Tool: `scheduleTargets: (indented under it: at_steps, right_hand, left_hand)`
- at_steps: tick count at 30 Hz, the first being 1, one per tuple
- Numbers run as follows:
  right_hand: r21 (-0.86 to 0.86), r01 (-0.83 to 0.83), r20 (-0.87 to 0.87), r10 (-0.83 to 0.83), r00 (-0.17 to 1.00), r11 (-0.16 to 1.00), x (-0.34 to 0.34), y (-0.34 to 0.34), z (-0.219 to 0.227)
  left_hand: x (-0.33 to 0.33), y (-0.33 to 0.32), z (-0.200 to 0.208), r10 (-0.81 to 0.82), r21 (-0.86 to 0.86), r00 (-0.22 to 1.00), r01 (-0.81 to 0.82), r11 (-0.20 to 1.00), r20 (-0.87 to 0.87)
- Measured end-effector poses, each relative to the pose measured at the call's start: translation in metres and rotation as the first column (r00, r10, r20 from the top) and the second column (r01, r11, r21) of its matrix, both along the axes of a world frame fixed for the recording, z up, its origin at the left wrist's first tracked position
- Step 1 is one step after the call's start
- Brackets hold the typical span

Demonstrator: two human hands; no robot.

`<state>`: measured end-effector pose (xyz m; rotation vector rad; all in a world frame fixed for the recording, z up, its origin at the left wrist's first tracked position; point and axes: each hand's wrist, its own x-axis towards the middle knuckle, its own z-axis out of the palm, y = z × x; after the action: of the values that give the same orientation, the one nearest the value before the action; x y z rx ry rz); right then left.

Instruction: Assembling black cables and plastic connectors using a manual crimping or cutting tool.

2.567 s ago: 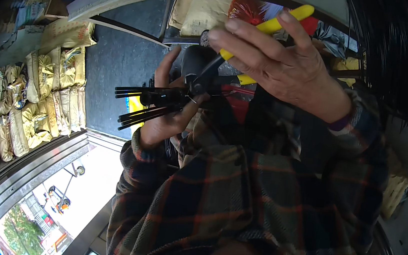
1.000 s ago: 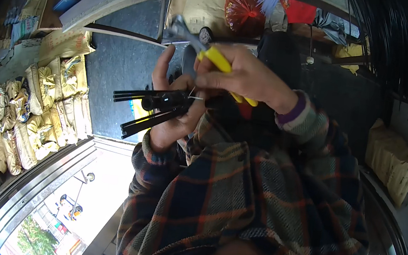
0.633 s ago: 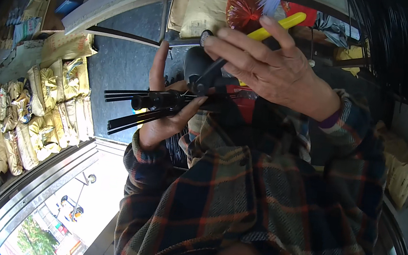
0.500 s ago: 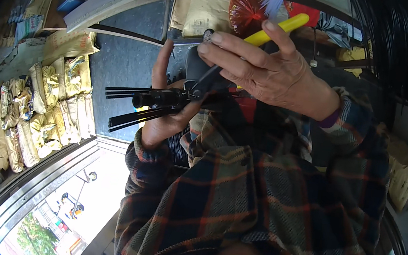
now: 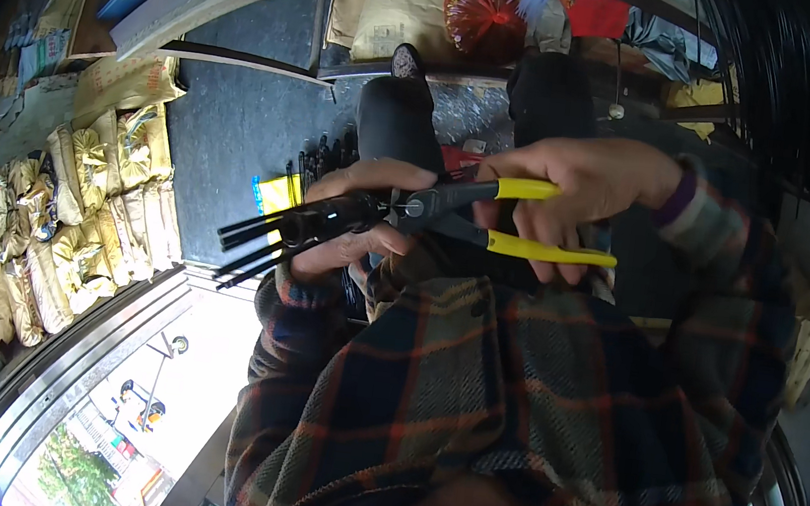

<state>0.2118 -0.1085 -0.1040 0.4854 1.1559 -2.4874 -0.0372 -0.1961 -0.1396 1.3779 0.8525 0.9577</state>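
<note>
My left hand is wrapped round what looks like a folded umbrella frame, a bundle of thin black rods about a dark tube. The rod ends stick out to the left of the fingers. In my right hand is a pair of pliers with dark jaws and yellow handles. The handles stand somewhat apart, with fingers around the lower one. At the frame's right end, the jaws meet a thin, pale wire-like bit; whether they bite on it is too small to tell.
Below my hands, more black parts and a yellow packet lie near my knees. Gold-coloured packages line the left side. A red bag sits on sacks at the back. Long black strands hang at the right.
My right hand has come down and turned the pliers, bringing the jaws to the frame's end. Both yellow handles now show. My left fingers have closed further over the frame.
</note>
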Motion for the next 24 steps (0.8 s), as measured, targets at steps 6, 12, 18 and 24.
scheduleTargets:
  at_steps: [6,12,18,24]
  right_hand:
    - [0.943,0.316,-0.323,-0.053,0.945,-0.105,0.004,-0.034,0.002]
    - [0.186,0.187,-0.035,-0.184,0.982,0.964,0.016,-0.019,0.01]
    - [0.932,0.2,-0.223,-0.043,0.974,-0.303,0.008,-0.041,-0.001]
    - [0.767,0.112,-0.181,-0.044,0.983,-0.632,-0.002,-0.025,0.014]
  left_hand:
    - [0.018,-0.002,-0.007,0.303,0.127,0.952,-0.306,0.944,0.045]
    - [0.002,0.007,-0.002,-0.109,0.046,0.994,0.108,0.993,0.024]
    - [0.01,-0.006,-0.011,0.21,0.075,0.978,-0.211,0.975,0.016]
    - [0.016,-0.006,-0.005,0.317,0.117,0.948,-0.313,0.942,-0.015]
